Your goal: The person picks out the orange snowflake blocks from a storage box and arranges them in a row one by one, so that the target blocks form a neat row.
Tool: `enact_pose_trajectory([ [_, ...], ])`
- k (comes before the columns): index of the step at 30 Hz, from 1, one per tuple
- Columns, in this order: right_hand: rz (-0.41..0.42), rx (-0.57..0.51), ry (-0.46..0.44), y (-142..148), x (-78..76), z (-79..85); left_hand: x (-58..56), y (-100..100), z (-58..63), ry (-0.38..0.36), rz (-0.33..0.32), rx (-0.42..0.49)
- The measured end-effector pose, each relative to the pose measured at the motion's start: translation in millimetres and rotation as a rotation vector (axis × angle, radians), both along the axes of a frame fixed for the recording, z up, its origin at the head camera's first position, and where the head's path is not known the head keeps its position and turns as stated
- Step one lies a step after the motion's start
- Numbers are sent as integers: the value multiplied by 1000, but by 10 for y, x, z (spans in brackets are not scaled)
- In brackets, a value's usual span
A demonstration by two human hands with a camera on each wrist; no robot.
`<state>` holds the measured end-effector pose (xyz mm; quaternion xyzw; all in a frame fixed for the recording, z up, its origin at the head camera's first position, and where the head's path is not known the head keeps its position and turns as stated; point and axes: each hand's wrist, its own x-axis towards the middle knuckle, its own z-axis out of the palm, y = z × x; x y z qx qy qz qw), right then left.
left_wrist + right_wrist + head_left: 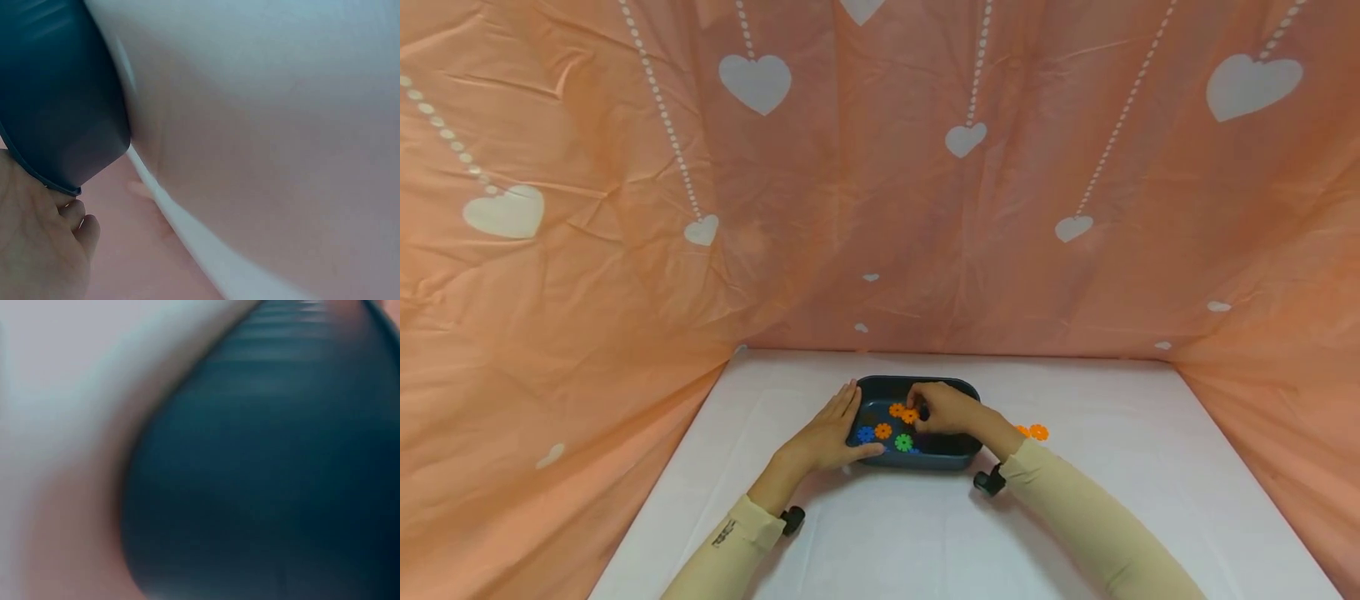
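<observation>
A dark blue-grey plastic basin (pixel 917 461) stands on the white table and holds several flower-shaped plastic pieces: a blue piece (pixel 866 434), a green piece (pixel 903 442) and some orange ones. My left hand (pixel 826 435) rests against the basin's left end, fingers straight along the rim and thumb over the near edge. The left wrist view shows that hand (pixel 40 240) beside the basin wall (pixel 62 106). Reaching over the right side, my right hand (pixel 946 408) pinches an orange flower piece (pixel 910 416) inside the basin. The right wrist view is blurred and shows mostly basin wall (pixel 262 456).
Orange flower pieces (pixel 1038 432) lie on the white table (pixel 880 533) right of the basin, partly behind the right forearm. A peach curtain (pixel 880 208) with white hearts hangs behind and at both sides.
</observation>
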<state>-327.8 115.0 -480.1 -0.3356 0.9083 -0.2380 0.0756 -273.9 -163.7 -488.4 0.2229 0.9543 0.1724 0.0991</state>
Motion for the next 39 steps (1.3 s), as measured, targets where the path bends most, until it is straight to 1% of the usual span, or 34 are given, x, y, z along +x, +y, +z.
enact_pose_trajectory([
  [5,1,-49,23,108,28,57,-10,3,-6,7,-3,-8],
  [10,-12,-98,10,238,70,121,-15,11,-23,10,-4,-1],
  [17,-42,-145,73,450,124,209,-28,4,-24,22,-8,-3],
  [19,-53,-152,73,522,150,225,-31,-2,-30,26,-14,2],
  [24,-91,-148,68,696,215,236,-35,-8,-47,21,-24,-4],
  [28,-121,-153,78,817,263,234,-30,-7,-51,30,-29,3],
  [31,-143,-160,88,908,298,219,-27,-4,-51,36,-30,13],
  [36,-174,-166,95,1068,382,184,-17,0,-46,25,-23,10],
  [39,-192,-176,118,1164,433,158,-19,0,-45,27,-20,-5],
])
